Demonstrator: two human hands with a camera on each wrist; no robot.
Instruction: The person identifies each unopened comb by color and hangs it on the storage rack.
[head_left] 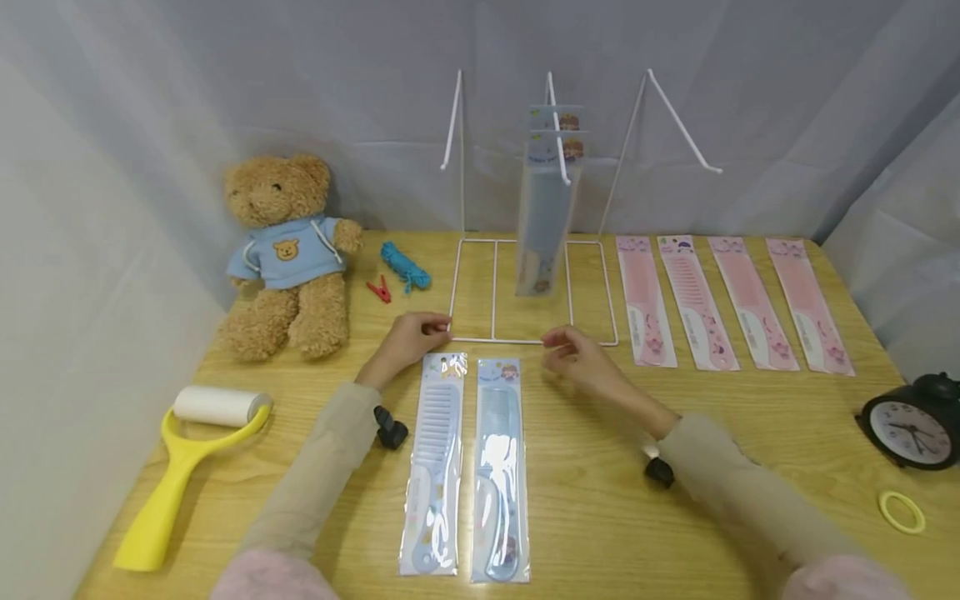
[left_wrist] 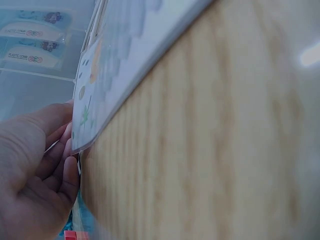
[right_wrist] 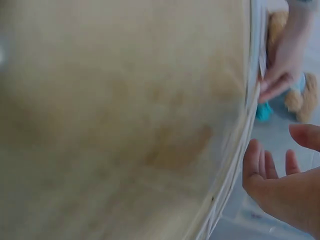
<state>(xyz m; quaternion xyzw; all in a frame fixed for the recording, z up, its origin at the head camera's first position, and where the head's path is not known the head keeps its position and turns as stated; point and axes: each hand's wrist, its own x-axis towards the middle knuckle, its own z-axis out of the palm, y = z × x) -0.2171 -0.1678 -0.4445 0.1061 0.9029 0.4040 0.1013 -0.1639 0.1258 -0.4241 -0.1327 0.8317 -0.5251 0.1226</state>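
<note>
A white wire display rack point(head_left: 517, 340) stands on the table, with three prongs at its top. Packaged blue combs point(head_left: 546, 217) hang from the middle prong. At the rack's front left corner, my left hand point(head_left: 415, 337) pinches the wire between thumb and fingers. My right hand point(head_left: 581, 360) is by the front bar, its fingers loosely bent and nothing in them. In front of the rack lie a packaged wide-tooth comb point(head_left: 435, 450) and a packaged fine-tooth comb point(head_left: 498, 467). The left wrist view shows the left fingers point(left_wrist: 70, 175) right beside a comb package's corner.
Several pink packaged combs point(head_left: 693, 304) lie in a row to the right. A teddy bear point(head_left: 288, 258), a blue cord point(head_left: 405, 267) and a red clip point(head_left: 380, 289) are on the left. Nearer are a yellow-handled roller point(head_left: 183, 458), a black alarm clock point(head_left: 911, 425) and a yellow ring point(head_left: 885, 508).
</note>
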